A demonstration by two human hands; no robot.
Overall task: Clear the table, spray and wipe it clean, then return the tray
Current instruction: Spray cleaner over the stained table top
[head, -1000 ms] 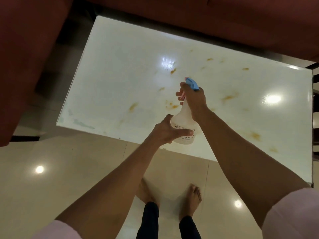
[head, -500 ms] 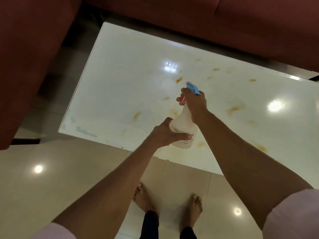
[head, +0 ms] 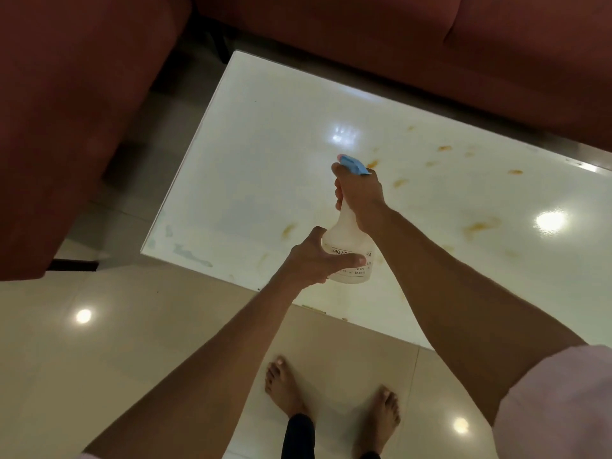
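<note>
a shiny pale tiled floor (head: 109,352) fills the lower part of my view, with dark red sofas (head: 381,51) along the top and left edges. between them sits a low white glossy table (head: 265,154), seen from above.

nothing stands on the part of the table i can see, so i judge the clearing step is done. the tray is not in view. orange-brown stains (head: 480,225) are scattered over the middle and right of the tabletop, so i judge the spraying is just under way, with the wiping and the tray's return not yet done. i see no cloth.

both hands hold a spray bottle (head: 346,236) in the air, over the near edge of the table. the left hand (head: 314,260) grips the bottle's round base, its fingers curled round the far side and its thumb lying across the front label. the right hand (head: 359,193) is clamped round the narrow neck, fingers wrapped where the trigger sits; i cannot tell whether the trigger is squeezed.

the bottle is cloudy white plastic with small printed text i cannot read. it has a light blue spray head (head: 354,164), which points away from me toward the table's far side.

two bare feet (head: 288,389) stand on the tiles below.
</note>
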